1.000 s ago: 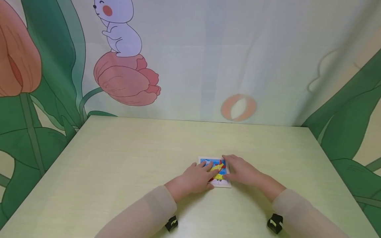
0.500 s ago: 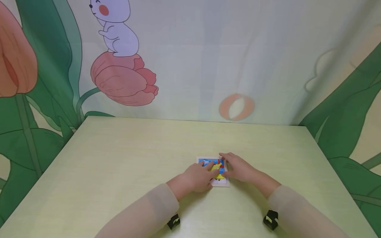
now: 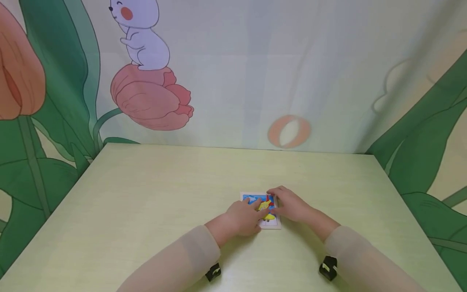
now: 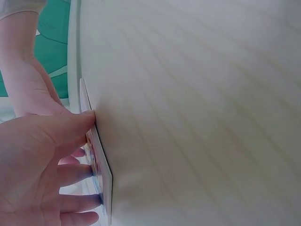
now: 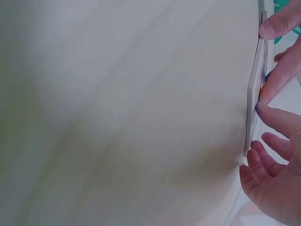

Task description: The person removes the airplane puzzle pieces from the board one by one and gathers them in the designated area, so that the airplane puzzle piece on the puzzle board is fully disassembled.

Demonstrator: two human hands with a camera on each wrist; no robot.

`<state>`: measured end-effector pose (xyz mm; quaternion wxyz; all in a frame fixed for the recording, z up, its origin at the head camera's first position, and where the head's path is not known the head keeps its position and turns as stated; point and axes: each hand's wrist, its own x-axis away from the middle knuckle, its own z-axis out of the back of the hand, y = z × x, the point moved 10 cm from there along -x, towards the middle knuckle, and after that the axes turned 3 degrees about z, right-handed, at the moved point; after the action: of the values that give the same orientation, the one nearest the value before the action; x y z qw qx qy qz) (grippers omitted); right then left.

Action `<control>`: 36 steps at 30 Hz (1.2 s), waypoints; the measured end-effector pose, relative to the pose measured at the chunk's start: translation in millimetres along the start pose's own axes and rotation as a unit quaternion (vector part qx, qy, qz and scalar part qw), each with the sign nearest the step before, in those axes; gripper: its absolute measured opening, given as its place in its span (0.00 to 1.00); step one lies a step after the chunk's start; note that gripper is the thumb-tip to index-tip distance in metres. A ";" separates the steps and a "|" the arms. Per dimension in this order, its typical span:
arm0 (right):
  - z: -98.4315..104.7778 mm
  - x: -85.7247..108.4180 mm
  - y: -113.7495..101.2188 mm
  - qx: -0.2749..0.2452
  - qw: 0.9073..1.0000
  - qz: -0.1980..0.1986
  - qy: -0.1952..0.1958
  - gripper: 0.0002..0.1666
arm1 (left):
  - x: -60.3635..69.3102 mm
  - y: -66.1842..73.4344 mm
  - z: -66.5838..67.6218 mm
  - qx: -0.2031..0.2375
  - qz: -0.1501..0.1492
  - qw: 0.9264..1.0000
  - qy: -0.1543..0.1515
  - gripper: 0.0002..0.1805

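Note:
A small flat picture puzzle [image 3: 275, 224] lies on the table, with a pale frame and a yellow plane on blue. My left hand [image 3: 242, 217] rests across its left part, fingers spread and fairly straight, covering that side of the picture. In the left wrist view the thumb of the left hand [image 4: 28, 160] touches the near edge of the frame. My right hand [image 3: 293, 205] is at the puzzle's right side, fingertips by the far right corner and thumb near the right edge. The right wrist view shows the right hand [image 5: 277, 174] with loosely bent fingers touching the puzzle.
The pale wooden table [image 3: 153, 186] extends around the puzzle on all sides. Behind it hangs a curtain [image 3: 226, 73] printed with tulips, leaves and a white animal. Below each sleeve a black wrist device [image 3: 328, 267] is visible.
The right hand has shifted slightly left and away from me along the puzzle's edge. The left hand stays on the puzzle almost unmoved. The whole view has drifted a little.

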<state>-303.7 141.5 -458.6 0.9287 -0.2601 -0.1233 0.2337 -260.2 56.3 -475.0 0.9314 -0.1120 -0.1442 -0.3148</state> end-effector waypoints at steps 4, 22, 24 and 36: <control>1.7 -0.3 2.4 -0.014 1.000 -0.007 0.011 0.27 | 1.7 -0.1 2.0 0.005 -0.002 1.000 -0.001 0.35; 11.5 -10.6 23.4 -0.092 0.992 -0.067 0.062 0.12 | 7.8 -0.5 7.9 0.018 -0.004 1.000 -0.008 0.34; 12.6 -10.8 24.4 -0.099 0.991 -0.072 0.062 0.12 | 7.7 -0.9 8.8 0.019 -0.002 1.000 -0.007 0.33; 10.0 -6.2 22.4 -0.127 0.987 -0.079 0.055 0.12 | 5.7 -0.8 5.1 0.028 0.000 1.000 -0.009 0.33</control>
<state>-320.8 159.6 -463.0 0.9092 -0.3775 -0.1211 0.1270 -257.3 54.0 -468.2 0.9329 -0.0890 -0.1614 -0.3093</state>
